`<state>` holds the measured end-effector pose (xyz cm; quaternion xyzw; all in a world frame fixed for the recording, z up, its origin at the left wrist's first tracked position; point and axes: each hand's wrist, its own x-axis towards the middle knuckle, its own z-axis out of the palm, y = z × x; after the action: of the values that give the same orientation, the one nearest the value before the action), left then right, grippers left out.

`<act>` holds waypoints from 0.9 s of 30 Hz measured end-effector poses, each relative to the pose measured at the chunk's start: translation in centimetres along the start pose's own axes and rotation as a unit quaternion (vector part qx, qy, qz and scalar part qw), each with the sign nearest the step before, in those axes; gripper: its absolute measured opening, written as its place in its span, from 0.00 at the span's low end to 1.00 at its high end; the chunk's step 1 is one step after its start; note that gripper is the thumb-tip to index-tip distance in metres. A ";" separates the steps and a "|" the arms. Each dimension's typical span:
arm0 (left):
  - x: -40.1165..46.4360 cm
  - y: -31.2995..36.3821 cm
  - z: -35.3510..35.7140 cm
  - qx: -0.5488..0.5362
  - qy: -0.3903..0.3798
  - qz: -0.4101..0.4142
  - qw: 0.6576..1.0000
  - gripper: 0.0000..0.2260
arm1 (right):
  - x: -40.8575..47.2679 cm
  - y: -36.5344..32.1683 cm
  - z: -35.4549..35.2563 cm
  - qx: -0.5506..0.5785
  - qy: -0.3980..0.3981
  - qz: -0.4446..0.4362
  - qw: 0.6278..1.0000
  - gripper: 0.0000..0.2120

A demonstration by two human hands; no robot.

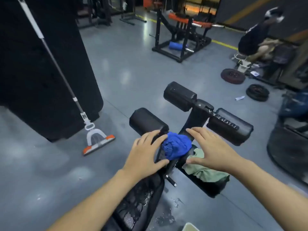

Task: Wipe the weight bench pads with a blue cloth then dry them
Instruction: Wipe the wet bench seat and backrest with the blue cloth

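Both arms reached in low: left hand [144, 154] and right hand [211, 150] hovered with fingers spread, holding nothing. Blue cloth [176, 145] sat bunched between them on the bench's frame, green cloth [205, 172] at its five o'clock.

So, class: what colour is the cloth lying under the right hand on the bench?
Pale green cloth, seen in the head view.

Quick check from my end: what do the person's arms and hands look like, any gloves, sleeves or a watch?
Both hands, left and right, are bare: no gloves, rings or wristbands show. Both forearms are uncovered all the way to the bottom edge of the picture, with no sleeve, watch or marking in view.
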<state>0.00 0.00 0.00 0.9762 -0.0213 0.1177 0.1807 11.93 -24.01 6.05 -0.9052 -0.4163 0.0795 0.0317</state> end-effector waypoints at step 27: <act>6.9 -2.0 15.4 -0.241 -0.036 -0.164 0.956 0.26 | 10.9 4.7 12.5 0.125 -0.058 0.060 0.989 0.25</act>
<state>10.33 -3.62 -13.06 0.8973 0.1050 0.0424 0.4266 20.36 -18.91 -8.09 -0.9113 -0.3492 0.1848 0.1161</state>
